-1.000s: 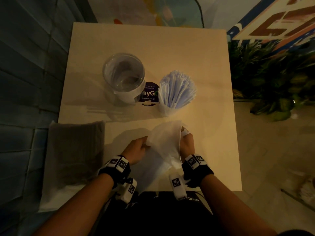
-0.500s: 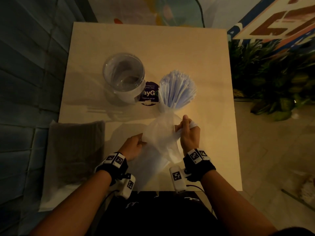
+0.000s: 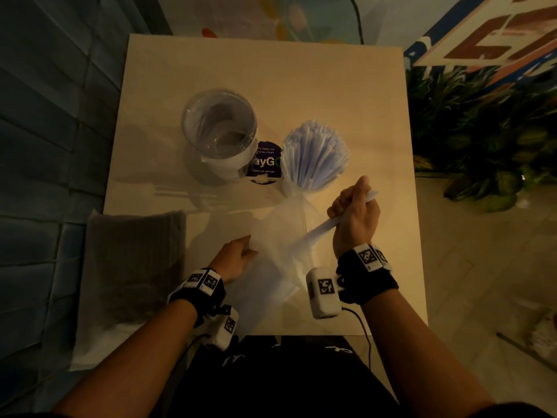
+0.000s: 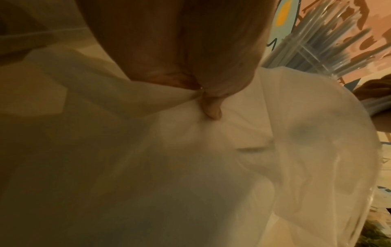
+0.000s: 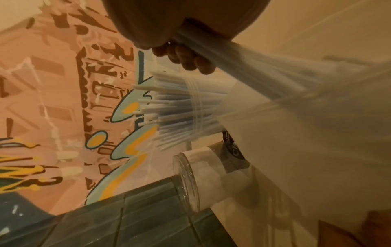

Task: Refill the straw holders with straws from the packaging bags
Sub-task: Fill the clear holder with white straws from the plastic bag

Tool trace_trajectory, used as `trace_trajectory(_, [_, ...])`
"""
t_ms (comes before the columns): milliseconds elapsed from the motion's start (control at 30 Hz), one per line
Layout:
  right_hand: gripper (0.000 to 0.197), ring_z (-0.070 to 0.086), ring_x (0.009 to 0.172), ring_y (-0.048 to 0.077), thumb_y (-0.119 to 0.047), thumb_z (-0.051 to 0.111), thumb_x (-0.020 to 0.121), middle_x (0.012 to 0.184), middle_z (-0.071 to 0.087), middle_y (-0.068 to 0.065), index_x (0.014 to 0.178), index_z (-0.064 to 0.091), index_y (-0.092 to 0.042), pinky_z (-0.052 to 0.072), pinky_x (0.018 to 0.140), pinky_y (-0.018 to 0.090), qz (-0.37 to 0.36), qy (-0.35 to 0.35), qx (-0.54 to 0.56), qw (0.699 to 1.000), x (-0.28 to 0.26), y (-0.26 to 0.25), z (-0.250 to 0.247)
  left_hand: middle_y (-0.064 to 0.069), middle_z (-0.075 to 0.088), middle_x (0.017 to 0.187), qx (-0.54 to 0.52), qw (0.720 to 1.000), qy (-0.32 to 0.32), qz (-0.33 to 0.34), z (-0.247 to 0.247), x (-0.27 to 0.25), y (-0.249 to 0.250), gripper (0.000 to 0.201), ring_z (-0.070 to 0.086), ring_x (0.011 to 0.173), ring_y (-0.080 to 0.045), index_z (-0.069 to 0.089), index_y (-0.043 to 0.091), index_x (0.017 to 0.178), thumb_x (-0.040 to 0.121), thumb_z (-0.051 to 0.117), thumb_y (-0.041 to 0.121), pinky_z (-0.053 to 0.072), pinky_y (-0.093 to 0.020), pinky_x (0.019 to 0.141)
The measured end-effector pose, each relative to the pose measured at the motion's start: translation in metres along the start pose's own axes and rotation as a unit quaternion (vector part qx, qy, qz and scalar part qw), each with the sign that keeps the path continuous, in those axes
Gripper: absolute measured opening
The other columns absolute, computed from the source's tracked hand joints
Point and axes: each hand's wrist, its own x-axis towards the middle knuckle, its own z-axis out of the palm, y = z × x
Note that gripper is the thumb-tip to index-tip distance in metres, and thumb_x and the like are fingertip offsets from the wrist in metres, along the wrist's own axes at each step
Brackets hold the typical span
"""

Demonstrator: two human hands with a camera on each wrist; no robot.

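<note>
A translucent packaging bag [image 3: 286, 236] lies on the near part of the table [image 3: 331, 95]. My left hand [image 3: 238, 251] pinches the bag's plastic [image 4: 190, 133] between thumb and finger and holds it down. My right hand [image 3: 355, 206] grips a bundle of pale straws [image 3: 319, 230], raised to the right of the bag, their lower ends still in its mouth. In the right wrist view the straws [image 5: 253, 70] run out of the fist. A full straw holder [image 3: 316, 155] stands at the table's middle, and an empty clear holder [image 3: 220, 125] stands to its left.
A purple round sticker [image 3: 265, 164] sits between the two holders. A grey cloth [image 3: 132, 267] hangs over the table's near left corner. Green plants [image 3: 482, 146] stand right of the table, and a dark tiled wall [image 3: 45, 146] lies to the left.
My right hand has lifted up and to the right, drawing a bundle of straws out of the bag. My left hand stayed on the bag's left side.
</note>
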Motion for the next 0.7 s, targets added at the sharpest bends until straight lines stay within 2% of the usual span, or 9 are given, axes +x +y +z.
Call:
trace_trajectory(167, [0.047,0.027,0.047,0.016,-0.042,0.045,0.103,0.054,0.034,0.001,0.066,0.045,-0.014,0.021,0.046,0.030,0.001,-0.022,-0.002,1.000,-0.005,-0.006,0.009,-0.003,0.066,0.124,0.007,1.000,-0.013,-0.024,0.002,-0.003,0.000,0.030,0.060,0.113,-0.015,0.060,0.012,0.128,0.100,0.054,0.022,0.043,-0.022,0.091])
trace_trajectory(267, [0.054,0.022,0.044,0.015,-0.045,0.046,0.102,0.047,0.029,-0.002,0.056,0.038,-0.017,0.018,0.046,0.029,-0.009,-0.033,0.009,0.999,-0.007,-0.016,0.013,-0.007,0.054,0.142,0.026,0.997,-0.023,-0.066,0.002,-0.003,-0.004,0.049,0.051,0.130,-0.024,0.048,0.010,0.141,0.099,0.054,0.034,0.039,-0.032,0.108])
trace_trajectory(300, [0.055,0.021,0.044,0.014,-0.045,0.046,0.102,0.047,0.027,-0.002,0.055,0.036,-0.017,0.018,0.045,0.029,-0.015,-0.035,0.016,0.999,-0.008,-0.023,0.014,-0.008,0.049,0.145,0.035,0.996,-0.026,-0.079,0.001,-0.003,-0.002,0.052,0.047,0.134,-0.026,0.044,0.007,0.144,0.100,0.053,0.033,0.037,-0.032,0.111])
trace_trajectory(400, [0.053,0.021,0.045,0.014,-0.042,0.045,0.103,0.048,0.028,-0.003,0.058,0.034,-0.016,0.017,0.046,0.028,-0.058,-0.052,0.028,0.997,-0.011,-0.049,0.018,-0.012,0.050,0.141,0.032,0.994,0.008,-0.101,0.001,-0.004,0.003,0.043,0.049,0.130,-0.030,0.044,0.002,0.137,0.098,0.056,0.018,0.038,-0.030,0.101])
trace_trajectory(467, [0.050,0.022,0.043,0.014,-0.039,0.043,0.104,0.048,0.031,-0.004,0.061,0.034,-0.015,0.021,0.045,0.024,-0.111,-0.078,0.026,0.990,-0.016,-0.071,0.021,-0.008,0.051,0.136,0.018,0.996,0.048,-0.069,-0.002,-0.009,0.010,0.043,0.050,0.127,-0.028,0.045,0.010,0.131,0.090,0.059,0.010,0.041,-0.030,0.099])
trace_trajectory(567, [0.044,0.024,0.041,0.014,-0.034,0.043,0.101,0.049,0.034,-0.006,0.061,0.038,-0.018,0.023,0.046,0.022,-0.214,-0.151,0.034,0.964,-0.030,-0.105,0.029,0.000,0.044,0.135,-0.038,0.995,0.096,0.015,-0.009,-0.022,0.026,0.066,0.046,0.124,-0.015,0.040,0.023,0.135,0.072,0.058,0.015,0.042,-0.040,0.107])
trace_trajectory(633, [0.042,0.027,0.039,0.014,-0.032,0.044,0.103,0.050,0.037,-0.007,0.062,0.045,-0.025,0.025,0.047,0.023,-0.270,-0.223,0.035,0.936,-0.041,-0.118,0.036,0.003,0.039,0.142,-0.077,0.986,0.107,0.101,-0.014,-0.030,0.052,0.075,0.043,0.127,-0.010,0.034,0.024,0.141,0.073,0.066,0.018,0.040,-0.032,0.108])
trace_trajectory(700, [0.039,0.033,0.040,0.011,-0.035,0.046,0.102,0.053,0.041,-0.009,0.064,0.048,-0.027,0.028,0.048,0.024,-0.285,-0.295,0.000,0.912,-0.055,-0.118,0.046,0.010,0.036,0.148,-0.108,0.979,0.062,0.163,-0.017,-0.035,0.083,0.082,0.038,0.134,-0.003,0.030,0.028,0.145,0.077,0.075,0.019,0.034,-0.022,0.110])
